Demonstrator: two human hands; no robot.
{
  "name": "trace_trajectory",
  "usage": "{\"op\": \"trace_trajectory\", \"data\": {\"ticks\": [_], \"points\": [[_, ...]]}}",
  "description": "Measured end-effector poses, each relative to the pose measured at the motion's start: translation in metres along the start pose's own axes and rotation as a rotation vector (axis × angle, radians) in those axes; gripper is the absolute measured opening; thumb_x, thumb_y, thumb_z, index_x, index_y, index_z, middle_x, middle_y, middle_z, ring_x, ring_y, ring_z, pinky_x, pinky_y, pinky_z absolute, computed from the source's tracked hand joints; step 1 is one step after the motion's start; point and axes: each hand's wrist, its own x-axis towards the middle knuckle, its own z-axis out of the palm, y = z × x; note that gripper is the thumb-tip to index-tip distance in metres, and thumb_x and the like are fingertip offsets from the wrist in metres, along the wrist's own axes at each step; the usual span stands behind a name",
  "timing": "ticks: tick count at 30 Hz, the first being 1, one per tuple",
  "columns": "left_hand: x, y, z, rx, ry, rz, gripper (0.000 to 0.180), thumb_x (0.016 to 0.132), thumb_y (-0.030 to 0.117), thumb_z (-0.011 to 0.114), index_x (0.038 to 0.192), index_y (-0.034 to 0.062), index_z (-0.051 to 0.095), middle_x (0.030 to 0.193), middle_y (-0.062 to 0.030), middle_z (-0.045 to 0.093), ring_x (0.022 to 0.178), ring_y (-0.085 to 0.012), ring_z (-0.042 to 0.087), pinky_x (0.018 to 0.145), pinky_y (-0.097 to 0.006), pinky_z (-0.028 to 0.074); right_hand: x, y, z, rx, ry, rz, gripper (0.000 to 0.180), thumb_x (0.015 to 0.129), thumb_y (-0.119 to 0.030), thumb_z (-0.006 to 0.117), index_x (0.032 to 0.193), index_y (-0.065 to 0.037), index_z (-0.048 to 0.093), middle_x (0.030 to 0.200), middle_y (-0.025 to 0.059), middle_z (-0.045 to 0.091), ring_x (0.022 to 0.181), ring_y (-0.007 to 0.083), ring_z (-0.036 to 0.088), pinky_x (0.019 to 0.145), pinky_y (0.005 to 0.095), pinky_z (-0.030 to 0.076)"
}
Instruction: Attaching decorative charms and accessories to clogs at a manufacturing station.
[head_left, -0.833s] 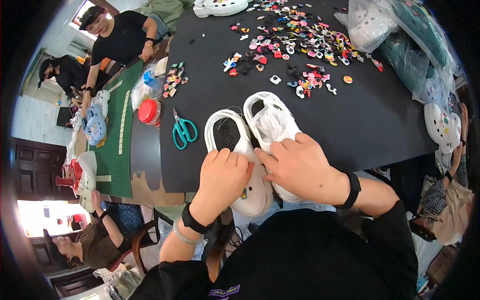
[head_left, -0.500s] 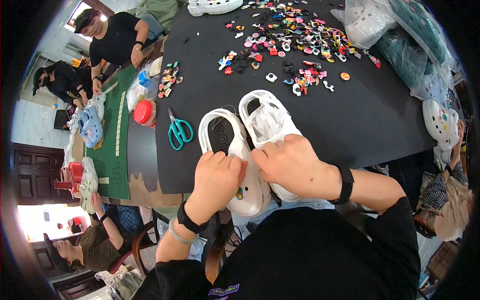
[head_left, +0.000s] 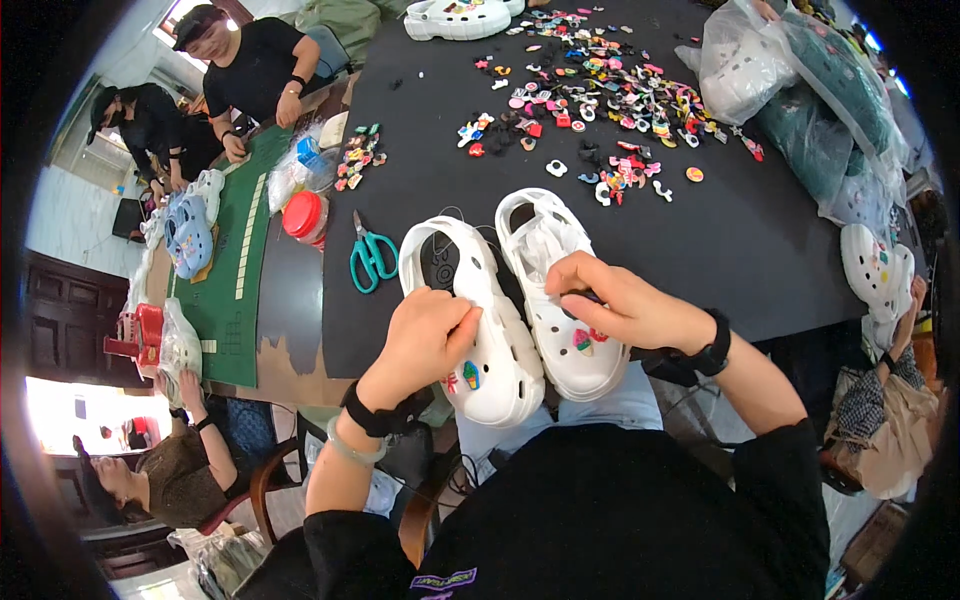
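Head view, looking down: two white clogs sit side by side at the near edge of the black table [head_left: 760, 240], toes toward the person. The left hand [head_left: 425, 340] lies over the left clog [head_left: 475, 330], fingers curled and pressing on its upper, thumb side against the strap area; small coloured charms show on the toe just below the hand. The right hand [head_left: 620, 305] covers the right clog [head_left: 565, 300], fingers bent and pinched down onto the upper; whether a charm sits between the fingertips I cannot tell. Teal-handled scissors [head_left: 370, 255] lie just left of the clogs, a red-lidded jar [head_left: 305, 215] beyond them. A scatter of coloured charms [head_left: 600, 90] spreads across the far half of the table, well apart from both hands. Clear bags of clogs [head_left: 790, 90] pile up at the far right
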Motion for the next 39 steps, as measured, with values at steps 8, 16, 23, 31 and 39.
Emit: {"op": "trace_trajectory", "data": {"ticks": [8, 16, 23, 31, 39], "points": [[0.010, -0.013, -0.007, -0.255, -0.224, -0.061, 0.029, 0.090, 0.014, 0.053, 0.066, -0.0004, 0.046, 0.059, -0.0110, 0.045, 0.055, -0.0248, 0.045, 0.054, -0.036, 0.038, -0.014, 0.010, 0.004, 0.117, 0.055, -0.028, 0.021, 0.096, -0.008, 0.042, 0.113, -0.001, 0.053, 0.105, 0.0070, 0.056, 0.091, 0.0121, 0.053, 0.079, 0.0267, 0.044], [0.019, -0.011, -0.008, -0.476, -0.432, -0.210, 0.029, 0.091, 0.016, 0.052, 0.068, -0.0014, 0.047, 0.060, -0.0115, 0.048, 0.053, -0.0195, 0.046, 0.052, -0.034, 0.038, -0.021, -0.027, 0.042, -0.742, 0.025, -0.306, 0.045, 0.072, -0.011, 0.061, 0.116, -0.019, 0.064, 0.059, -0.0002, 0.054, 0.057, 0.0179, 0.056, 0.060, 0.0345, 0.039], [0.023, 0.002, 0.008, -0.068, -0.287, 0.077, 0.026, 0.084, 0.015, 0.058, 0.063, 0.0027, 0.050, 0.060, -0.0148, 0.049, 0.059, -0.0340, 0.051, 0.054, -0.042, 0.039, -0.029, -0.017, 0.072, -1.210, 0.029, -0.270, 0.051, 0.071, -0.013, 0.060, 0.121, -0.004, 0.060, 0.060, -0.0007, 0.048, 0.053, 0.0138, 0.047, 0.061, 0.0286, 0.034], [0.026, -0.012, 0.003, -0.302, -0.386, 0.085, 0.024, 0.086, 0.011, 0.057, 0.066, -0.0008, 0.047, 0.060, -0.0151, 0.047, 0.054, -0.0307, 0.046, 0.053, -0.040, 0.038, -0.029, -0.029, 0.076, -1.287, -0.108, -0.178, 0.050, 0.075, -0.012, 0.056, 0.123, 0.000, 0.057, 0.060, -0.0037, 0.050, 0.053, 0.0112, 0.049, 0.064, 0.0285, 0.035], [0.037, -0.019, -0.005, -0.479, -0.677, -0.139, 0.028, 0.090, 0.015, 0.056, 0.069, -0.0013, 0.049, 0.057, -0.0031, 0.044, 0.055, -0.0074, 0.037, 0.051, -0.028, 0.036, -0.029, -0.031, 0.078, -1.253, -0.128, -0.129, 0.049, 0.075, -0.012, 0.056, 0.123, 0.000, 0.057, 0.058, -0.0042, 0.054, 0.052, 0.0116, 0.053, 0.063, 0.0282, 0.035]]}}
